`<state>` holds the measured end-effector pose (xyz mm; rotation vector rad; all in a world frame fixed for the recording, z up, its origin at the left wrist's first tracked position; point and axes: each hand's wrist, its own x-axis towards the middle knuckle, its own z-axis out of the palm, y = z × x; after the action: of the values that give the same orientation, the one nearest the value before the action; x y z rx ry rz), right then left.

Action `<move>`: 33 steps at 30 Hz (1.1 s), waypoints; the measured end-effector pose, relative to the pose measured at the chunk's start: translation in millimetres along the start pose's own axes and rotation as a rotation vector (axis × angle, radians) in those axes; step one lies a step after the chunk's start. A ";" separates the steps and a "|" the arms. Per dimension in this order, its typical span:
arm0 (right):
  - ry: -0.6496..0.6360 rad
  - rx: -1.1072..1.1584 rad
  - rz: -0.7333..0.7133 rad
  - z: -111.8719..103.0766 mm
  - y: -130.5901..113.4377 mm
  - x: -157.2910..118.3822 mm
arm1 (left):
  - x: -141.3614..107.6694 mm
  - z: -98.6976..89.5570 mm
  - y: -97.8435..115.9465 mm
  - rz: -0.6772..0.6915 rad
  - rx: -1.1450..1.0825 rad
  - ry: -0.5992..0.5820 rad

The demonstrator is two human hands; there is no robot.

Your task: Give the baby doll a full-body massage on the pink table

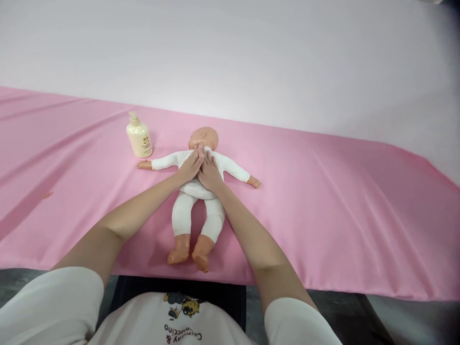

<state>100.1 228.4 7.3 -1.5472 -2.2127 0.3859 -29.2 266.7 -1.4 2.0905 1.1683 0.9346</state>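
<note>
A baby doll (197,190) with a white cloth body lies on its back, its head away from me and its arms spread wide. Its head is turned toward the left. My left hand (191,165) rests flat on the doll's chest with the fingers stretched toward its neck. Beside it, my right hand (210,173) lies flat on the chest too. The two hands touch along their inner edges, and neither grips anything. They cover the middle of the doll's torso.
A cream pump bottle (139,139) stands upright left of the doll's head, close to its outstretched hand. A pink cloth (305,211) with folds covers the table. Behind it rises a white wall (230,57). The cloth's front edge runs just in front of my body.
</note>
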 end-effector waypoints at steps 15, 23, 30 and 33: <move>-0.075 -0.247 0.290 -3.5 -31.1 -21.8 | -7.5 -8.9 -9.4 0.028 0.376 -0.050; -0.350 -0.224 0.225 -18.2 -61.6 -46.1 | -6.3 -10.1 -11.5 0.040 0.394 -0.081; -0.636 0.057 -0.136 -62.7 -49.6 -49.8 | -5.1 -11.8 -13.3 0.056 0.450 -0.126; -0.734 0.264 -0.275 -87.7 -33.9 -45.5 | -5.7 -17.7 -1.3 0.012 0.498 -0.189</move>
<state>128.0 173.2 91.5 -1.0300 -2.7002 1.2575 -46.0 264.7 6.5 2.5069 1.3908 0.4623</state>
